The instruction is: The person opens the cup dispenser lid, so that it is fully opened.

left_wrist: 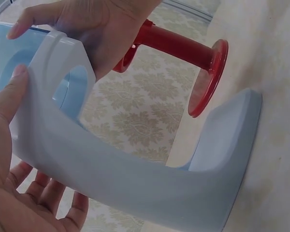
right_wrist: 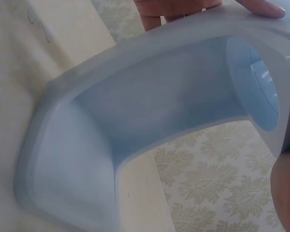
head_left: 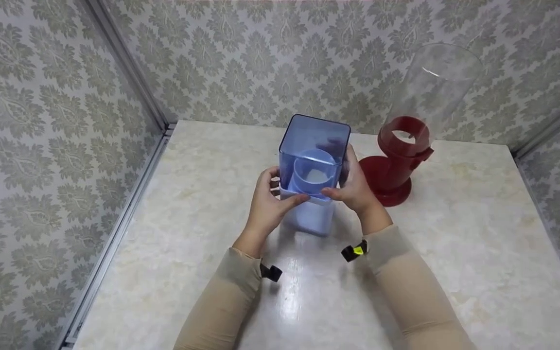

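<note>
A blue cereal dispenser stands upright on the table. Its see-through square container (head_left: 313,133) is seated in the head of a pale blue curved stand (left_wrist: 130,164), whose wide foot (right_wrist: 67,164) rests on the tabletop. Through the container's wall a round ring (head_left: 304,182) shows, and the stand's head has a round opening (right_wrist: 256,92) underneath. My left hand (head_left: 271,201) grips the left side where container and stand meet, thumb on the front rim. On the right side my right hand (head_left: 355,187) holds the same joint, its thumb near the left one; its other fingers are partly hidden.
Behind and right of my right hand stands a red dispenser stand (head_left: 391,175) with a tall clear cylinder (head_left: 435,87) on it. A marbled table (head_left: 187,218) lies below, with patterned walls (head_left: 285,63) at the back and sides. Metal rails (head_left: 114,233) run along the left edge.
</note>
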`<state>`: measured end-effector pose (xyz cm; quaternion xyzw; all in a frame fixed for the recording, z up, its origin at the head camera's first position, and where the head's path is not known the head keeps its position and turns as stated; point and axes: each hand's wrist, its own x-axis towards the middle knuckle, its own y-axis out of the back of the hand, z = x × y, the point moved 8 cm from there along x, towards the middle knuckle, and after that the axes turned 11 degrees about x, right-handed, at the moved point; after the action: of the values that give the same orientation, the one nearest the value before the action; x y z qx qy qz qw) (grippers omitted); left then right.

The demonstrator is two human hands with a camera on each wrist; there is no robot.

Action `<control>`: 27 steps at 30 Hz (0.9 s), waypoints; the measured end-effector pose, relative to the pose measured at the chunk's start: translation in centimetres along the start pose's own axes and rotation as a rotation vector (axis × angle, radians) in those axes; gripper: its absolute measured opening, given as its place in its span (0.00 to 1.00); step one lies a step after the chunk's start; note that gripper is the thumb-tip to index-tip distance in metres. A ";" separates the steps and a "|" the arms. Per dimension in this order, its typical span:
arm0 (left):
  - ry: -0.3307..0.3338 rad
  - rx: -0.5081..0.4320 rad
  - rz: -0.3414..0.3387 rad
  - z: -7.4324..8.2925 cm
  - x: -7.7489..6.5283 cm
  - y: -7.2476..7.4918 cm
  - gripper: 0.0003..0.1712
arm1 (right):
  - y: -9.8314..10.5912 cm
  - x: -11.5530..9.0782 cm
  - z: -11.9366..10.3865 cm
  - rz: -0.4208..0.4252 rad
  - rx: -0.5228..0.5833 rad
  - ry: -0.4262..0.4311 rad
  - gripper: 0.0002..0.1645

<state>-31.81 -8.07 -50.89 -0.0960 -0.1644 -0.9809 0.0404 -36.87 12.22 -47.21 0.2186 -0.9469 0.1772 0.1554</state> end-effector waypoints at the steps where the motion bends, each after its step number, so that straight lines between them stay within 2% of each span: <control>1: 0.002 0.004 -0.001 0.0 -0.1 0.0 0.53 | -0.1 0.0 0.0 -0.004 0.004 0.001 0.91; 7: 0.000 0.031 -0.051 -0.2 -0.2 0.2 0.59 | -0.3 0.1 0.3 -0.013 0.034 -0.008 0.90; 10: -0.017 0.033 -0.120 -0.2 0.4 0.2 0.65 | -0.5 0.1 0.5 -0.025 0.062 -0.010 0.89; 13: -0.066 0.027 -0.189 -0.2 1.3 0.0 0.74 | -0.7 0.1 0.6 -0.033 0.064 -0.001 0.87; 17: -0.153 -0.062 -0.270 -0.3 2.3 -0.7 0.77 | -0.8 0.1 0.7 -0.018 0.051 0.018 0.86; 19: -0.175 -0.119 -0.299 -0.6 2.4 -1.1 0.74 | -0.9 0.0 0.8 -0.004 0.054 0.031 0.86; 23: -0.179 -0.186 -0.302 -1.0 2.4 -1.6 0.76 | -0.9 -0.2 0.8 0.018 0.066 0.058 0.82; 27: -0.202 -0.197 -0.279 -0.8 2.7 -1.7 0.77 | -1.0 0.1 0.6 0.041 0.058 0.085 0.81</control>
<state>-34.81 -6.84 -51.63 -0.1739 -0.0825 -0.9737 -0.1221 -36.61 11.14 -47.45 0.1960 -0.9382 0.2165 0.1855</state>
